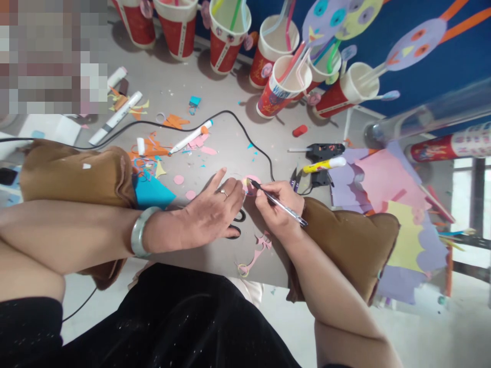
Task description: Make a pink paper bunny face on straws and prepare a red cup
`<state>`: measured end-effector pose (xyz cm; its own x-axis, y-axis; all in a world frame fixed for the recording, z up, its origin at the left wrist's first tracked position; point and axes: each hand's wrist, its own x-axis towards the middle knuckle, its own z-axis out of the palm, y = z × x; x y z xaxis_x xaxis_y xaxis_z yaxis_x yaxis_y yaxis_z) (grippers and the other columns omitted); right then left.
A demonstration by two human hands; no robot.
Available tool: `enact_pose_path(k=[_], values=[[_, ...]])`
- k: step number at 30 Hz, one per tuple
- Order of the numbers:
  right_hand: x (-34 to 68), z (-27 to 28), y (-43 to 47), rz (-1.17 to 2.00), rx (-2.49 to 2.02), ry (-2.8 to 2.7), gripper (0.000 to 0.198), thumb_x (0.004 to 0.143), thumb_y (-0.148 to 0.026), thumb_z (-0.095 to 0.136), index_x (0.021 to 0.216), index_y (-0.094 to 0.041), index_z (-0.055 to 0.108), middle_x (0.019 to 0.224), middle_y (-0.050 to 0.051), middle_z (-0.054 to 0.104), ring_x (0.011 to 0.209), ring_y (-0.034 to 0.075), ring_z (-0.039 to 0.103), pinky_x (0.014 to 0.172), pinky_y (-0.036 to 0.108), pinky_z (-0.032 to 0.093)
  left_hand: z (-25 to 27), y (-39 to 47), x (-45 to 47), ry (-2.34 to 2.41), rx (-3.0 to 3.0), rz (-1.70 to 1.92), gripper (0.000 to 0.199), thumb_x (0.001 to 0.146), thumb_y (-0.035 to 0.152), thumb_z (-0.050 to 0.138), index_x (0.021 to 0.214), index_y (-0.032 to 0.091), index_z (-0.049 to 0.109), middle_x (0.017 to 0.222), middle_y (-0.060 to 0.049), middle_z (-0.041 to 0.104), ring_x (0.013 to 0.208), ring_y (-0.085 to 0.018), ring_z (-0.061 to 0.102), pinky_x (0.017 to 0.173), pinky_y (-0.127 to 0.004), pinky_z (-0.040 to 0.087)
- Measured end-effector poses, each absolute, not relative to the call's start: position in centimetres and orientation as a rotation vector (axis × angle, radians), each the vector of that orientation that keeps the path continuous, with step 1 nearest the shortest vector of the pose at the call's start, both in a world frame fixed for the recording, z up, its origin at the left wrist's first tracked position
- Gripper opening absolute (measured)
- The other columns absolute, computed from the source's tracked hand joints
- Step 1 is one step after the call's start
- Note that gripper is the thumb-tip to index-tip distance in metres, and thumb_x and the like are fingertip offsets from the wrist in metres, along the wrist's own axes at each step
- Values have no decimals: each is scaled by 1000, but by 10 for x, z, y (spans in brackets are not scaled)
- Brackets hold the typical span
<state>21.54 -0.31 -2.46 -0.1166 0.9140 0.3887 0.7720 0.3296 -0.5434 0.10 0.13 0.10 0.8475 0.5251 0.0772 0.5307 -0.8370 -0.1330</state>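
My right hand (pixel 282 207) grips a pen (pixel 286 208) with a clear barrel and black tip. The pen's tip rests on or just over a small pink paper oval (pixel 255 180) with a yellow mark. The fingers of my left hand (pixel 210 204) are bent and drawn together at the oval's left edge, seemingly steadying it on the table; its little finger sticks out and its thumb is mostly hidden. Black scissors handles (pixel 241 216) show partly under this hand. Two loose pink paper ovals (pixel 178 179) lie to its left, and a pink scrap (pixel 261 250) lies below.
Red paper cups (pixel 226 51) with straws and paper faces line the back. A black glue gun (pixel 326 151) and yellow marker (pixel 324 164) lie right, beside coloured sheets (pixel 387 179). A black cord (pixel 192 130) crosses the table. Brown cushions (pixel 345 235) flank my arms.
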Motion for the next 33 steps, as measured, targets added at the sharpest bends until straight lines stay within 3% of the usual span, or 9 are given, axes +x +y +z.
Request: enact_pose_path(k=[33], values=[[216,-24,-5,258,-1494,-1916,10,92,-35,63,91,-25,64,74,-1,74,60,17,69,58,29,57,1,1,0,-844,-2906,-65,81,94,62,62,141,-4,58,140,-28,61,128,-39,55,119,-63,34]])
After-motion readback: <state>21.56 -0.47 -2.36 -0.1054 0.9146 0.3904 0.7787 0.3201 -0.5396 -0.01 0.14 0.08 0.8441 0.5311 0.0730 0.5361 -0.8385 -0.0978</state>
